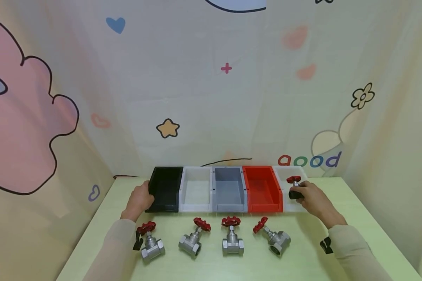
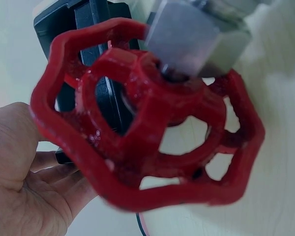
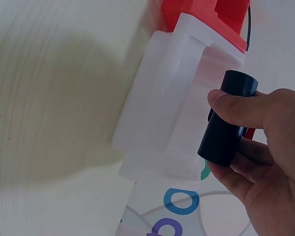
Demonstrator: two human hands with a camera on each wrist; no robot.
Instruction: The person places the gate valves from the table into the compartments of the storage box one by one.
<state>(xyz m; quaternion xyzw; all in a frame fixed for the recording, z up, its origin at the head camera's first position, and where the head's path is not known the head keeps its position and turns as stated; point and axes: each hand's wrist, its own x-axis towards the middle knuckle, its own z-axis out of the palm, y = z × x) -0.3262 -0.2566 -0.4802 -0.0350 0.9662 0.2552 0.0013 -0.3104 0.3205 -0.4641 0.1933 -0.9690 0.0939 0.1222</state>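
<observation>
My right hand (image 1: 313, 197) pinches a valve (image 3: 228, 118) between thumb and fingers, over the right-hand white bin (image 3: 152, 93). This valve has a black cylindrical body, a short silver stem and a small red handwheel, which the hand mostly hides in the right wrist view. At the other end of the row, my left hand (image 1: 140, 200) holds the outer side of the black bin (image 1: 166, 189). In the left wrist view a red handwheel (image 2: 152, 118) in the foreground covers part of that bin and some fingers (image 2: 54, 172).
Between the end bins stand another white bin (image 1: 196, 189), a grey bin (image 1: 229, 187) and a red bin (image 1: 263, 191). Several silver valves with red handwheels, including one valve (image 1: 233, 246) near the middle, lie in front on the pale table (image 1: 302, 269). A patterned curtain (image 1: 197, 89) hangs behind.
</observation>
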